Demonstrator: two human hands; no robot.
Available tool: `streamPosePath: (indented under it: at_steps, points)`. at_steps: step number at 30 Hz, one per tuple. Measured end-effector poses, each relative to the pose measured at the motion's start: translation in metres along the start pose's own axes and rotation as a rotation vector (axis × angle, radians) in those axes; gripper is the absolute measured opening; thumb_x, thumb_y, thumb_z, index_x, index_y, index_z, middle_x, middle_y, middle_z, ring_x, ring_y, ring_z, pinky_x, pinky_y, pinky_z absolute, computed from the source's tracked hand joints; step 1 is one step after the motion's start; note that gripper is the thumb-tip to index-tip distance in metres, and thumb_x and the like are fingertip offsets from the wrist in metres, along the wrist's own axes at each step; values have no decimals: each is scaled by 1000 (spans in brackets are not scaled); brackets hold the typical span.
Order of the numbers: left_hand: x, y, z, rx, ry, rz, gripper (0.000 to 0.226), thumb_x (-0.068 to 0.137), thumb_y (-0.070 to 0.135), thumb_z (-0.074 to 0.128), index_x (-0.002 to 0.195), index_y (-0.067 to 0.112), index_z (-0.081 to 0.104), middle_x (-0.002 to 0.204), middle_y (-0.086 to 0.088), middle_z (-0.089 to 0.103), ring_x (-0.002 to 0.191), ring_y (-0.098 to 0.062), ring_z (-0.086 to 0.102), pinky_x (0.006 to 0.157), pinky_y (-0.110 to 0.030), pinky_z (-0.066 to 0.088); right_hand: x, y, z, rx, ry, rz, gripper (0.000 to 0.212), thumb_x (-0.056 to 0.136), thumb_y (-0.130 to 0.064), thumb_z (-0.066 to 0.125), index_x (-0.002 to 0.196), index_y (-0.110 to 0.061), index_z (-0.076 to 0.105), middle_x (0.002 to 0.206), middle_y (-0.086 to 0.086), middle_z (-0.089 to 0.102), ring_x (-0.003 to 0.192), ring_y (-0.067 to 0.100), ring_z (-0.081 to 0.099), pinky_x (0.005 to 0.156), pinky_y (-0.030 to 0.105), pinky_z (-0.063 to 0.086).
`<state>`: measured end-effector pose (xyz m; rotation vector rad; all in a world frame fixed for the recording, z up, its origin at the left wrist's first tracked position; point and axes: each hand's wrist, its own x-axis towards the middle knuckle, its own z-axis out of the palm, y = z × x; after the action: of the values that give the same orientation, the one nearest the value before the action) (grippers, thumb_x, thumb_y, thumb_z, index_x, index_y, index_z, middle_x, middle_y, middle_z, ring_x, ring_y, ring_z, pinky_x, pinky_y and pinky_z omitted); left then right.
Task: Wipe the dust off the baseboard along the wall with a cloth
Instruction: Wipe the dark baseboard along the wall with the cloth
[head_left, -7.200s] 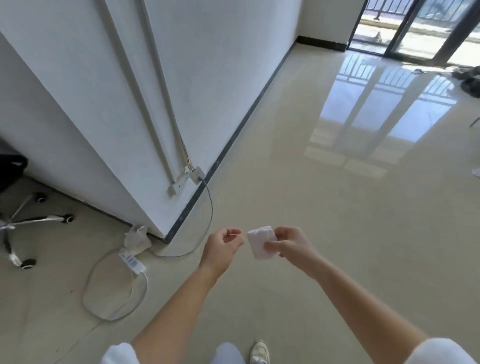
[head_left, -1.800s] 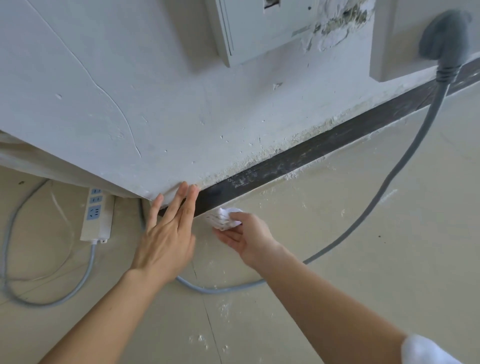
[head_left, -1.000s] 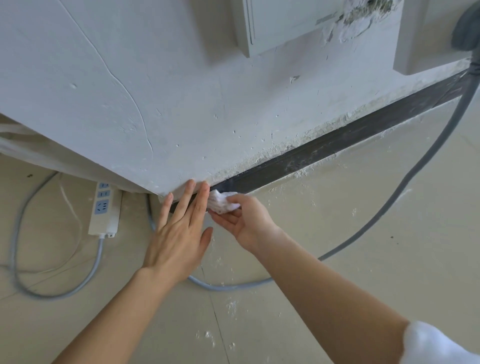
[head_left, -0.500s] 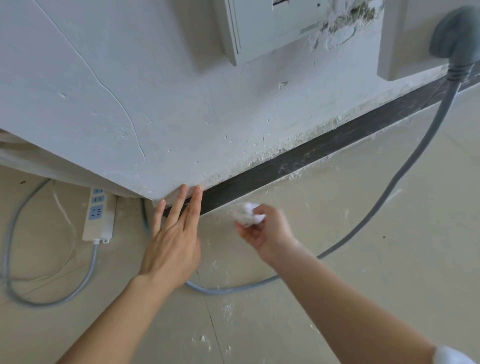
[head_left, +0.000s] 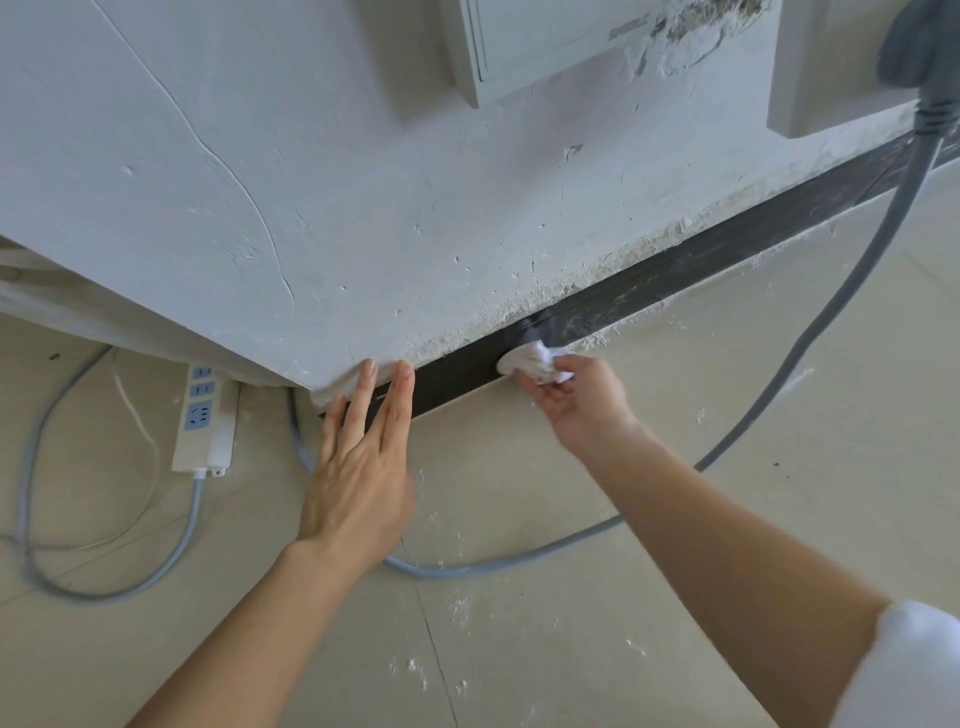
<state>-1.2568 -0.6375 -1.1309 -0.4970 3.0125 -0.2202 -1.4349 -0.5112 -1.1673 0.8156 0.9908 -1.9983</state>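
Note:
A dark baseboard (head_left: 691, 265) runs along the foot of the white wall, from the corner at centre left up to the right edge. White dust lies along it right of the cloth; the stretch left of the cloth looks darker. My right hand (head_left: 582, 400) grips a crumpled white cloth (head_left: 530, 359) and presses it against the baseboard. My left hand (head_left: 363, 457) is flat with fingers spread, its fingertips resting on the wall corner and the baseboard's end.
A thick grey cable (head_left: 810, 332) hangs from a plug (head_left: 919, 47) at top right and loops across the floor behind my arms. A white power strip (head_left: 205, 415) lies left of the corner. Plaster dust speckles the floor tiles (head_left: 457, 608).
My right hand has moved right along the baseboard with the cloth, away from my left hand, and the cloth is back against the board. My left hand stays at the corner.

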Motion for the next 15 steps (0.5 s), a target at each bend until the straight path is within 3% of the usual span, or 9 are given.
streamPosePath:
  at_steps: [3,5,6,9,11,15]
  points:
    - [1,-1,-3,14,13,1,90,67,1,51,150,2,16,147,-7,43,145,-31,12,113,-41,5,4,-24,-20,211,43,-91,30,91,7,44,120,5,47,97,23,61,87,32,67,80,36,59]
    - [1,0,-3,31,26,7,82,72,9,44,150,1,17,149,-8,40,145,-30,14,112,-43,11,0,-35,-30,351,68,-124,35,90,2,44,125,2,44,101,22,62,94,31,66,89,38,55]
    - [1,1,-3,40,38,13,79,74,13,37,150,1,17,152,-8,36,145,-29,15,113,-43,12,-3,-36,-31,390,78,-118,32,89,0,43,122,2,45,98,20,63,90,30,66,84,37,57]
    - [2,8,-1,55,67,84,75,77,14,27,150,5,19,156,-8,27,146,-24,19,115,-42,12,-10,-18,-25,207,128,-18,20,87,-4,43,103,1,52,80,16,60,70,26,62,64,33,59]
    - [9,13,-1,55,83,185,73,78,13,27,151,9,21,157,-5,26,145,-22,22,115,-44,18,-16,1,-15,-10,58,73,13,87,-3,46,93,0,57,78,17,64,69,28,64,68,34,58]
    - [39,18,-9,77,101,338,70,79,12,29,149,9,25,157,-5,26,144,-20,24,114,-42,20,-1,6,1,-216,-20,116,25,87,-3,52,109,3,61,98,23,69,81,31,69,68,35,59]
